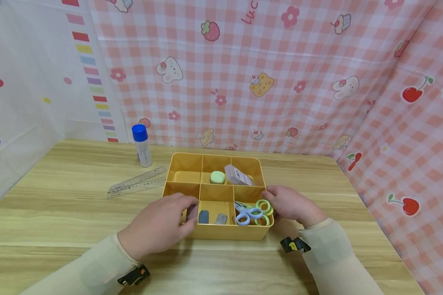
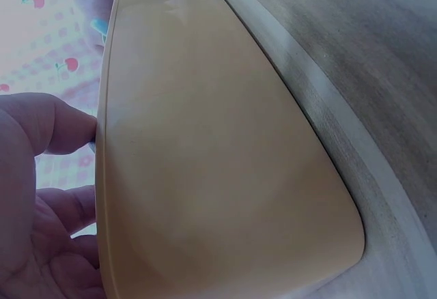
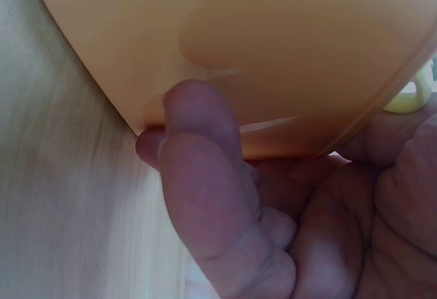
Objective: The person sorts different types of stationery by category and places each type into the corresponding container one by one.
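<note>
A yellow six-compartment organizer box (image 1: 225, 232) stands on the table. My left hand (image 1: 160, 223) reaches over its front-left compartment, pinching a small mauve block (image 1: 192, 213) between thumb and fingers; the box wall hides that block in the left wrist view. At the box's right side my right hand (image 1: 293, 205) holds the wall, thumb by the rim and curled fingers (image 3: 205, 196) against the outside. Scissors with blue handles (image 1: 249, 214) and green-handled scissors (image 1: 267, 207) lie in the front-right compartment. A dark grey piece (image 1: 204, 217) and a lighter grey piece (image 1: 221, 219) lie in the front-middle one.
In the back-middle compartment sits a pale green rounded object (image 1: 217, 177). A translucent case (image 1: 238, 175) leans in the back-right one. Left of the box are clear rulers (image 1: 136, 183) and an upright blue-capped glue stick (image 1: 143, 149). A checked cloth (image 1: 229, 82) hangs behind.
</note>
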Motion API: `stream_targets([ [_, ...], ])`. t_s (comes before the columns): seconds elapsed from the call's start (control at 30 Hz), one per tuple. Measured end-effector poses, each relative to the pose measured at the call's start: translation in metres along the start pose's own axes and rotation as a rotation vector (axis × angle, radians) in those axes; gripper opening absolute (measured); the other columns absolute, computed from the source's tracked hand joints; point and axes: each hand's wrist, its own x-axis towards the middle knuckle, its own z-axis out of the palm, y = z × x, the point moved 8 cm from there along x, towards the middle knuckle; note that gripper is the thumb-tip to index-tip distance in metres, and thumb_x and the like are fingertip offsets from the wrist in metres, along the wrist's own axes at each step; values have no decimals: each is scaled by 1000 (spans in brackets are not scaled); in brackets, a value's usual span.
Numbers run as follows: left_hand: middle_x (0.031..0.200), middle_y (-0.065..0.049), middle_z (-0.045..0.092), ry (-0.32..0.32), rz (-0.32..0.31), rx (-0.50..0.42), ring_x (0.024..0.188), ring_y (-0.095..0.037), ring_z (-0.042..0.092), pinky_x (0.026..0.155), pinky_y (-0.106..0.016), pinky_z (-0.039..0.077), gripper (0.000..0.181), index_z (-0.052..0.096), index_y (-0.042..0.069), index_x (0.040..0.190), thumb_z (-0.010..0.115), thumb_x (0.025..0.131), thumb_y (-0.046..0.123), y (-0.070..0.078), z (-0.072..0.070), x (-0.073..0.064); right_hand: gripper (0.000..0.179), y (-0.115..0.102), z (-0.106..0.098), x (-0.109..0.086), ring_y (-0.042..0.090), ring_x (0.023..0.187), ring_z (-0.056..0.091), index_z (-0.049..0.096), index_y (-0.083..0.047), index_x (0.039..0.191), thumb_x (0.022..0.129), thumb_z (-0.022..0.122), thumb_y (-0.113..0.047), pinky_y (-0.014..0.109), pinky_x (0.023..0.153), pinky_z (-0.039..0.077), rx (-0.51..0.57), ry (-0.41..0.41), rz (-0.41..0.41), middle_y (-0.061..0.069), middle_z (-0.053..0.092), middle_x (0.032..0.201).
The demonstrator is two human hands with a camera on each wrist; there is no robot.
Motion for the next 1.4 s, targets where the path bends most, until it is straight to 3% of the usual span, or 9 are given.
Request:
stream_targets([
  [1.4,75,10,56,-19,-2,-3,69,-7,51,62,-27,43,14,58,26,87,65,99,29,0,1,0,39,-1,0,-1,19,76,72,63,1,134,113,41,-23,40,70,65,-4,7,-1,9,73,94],
])
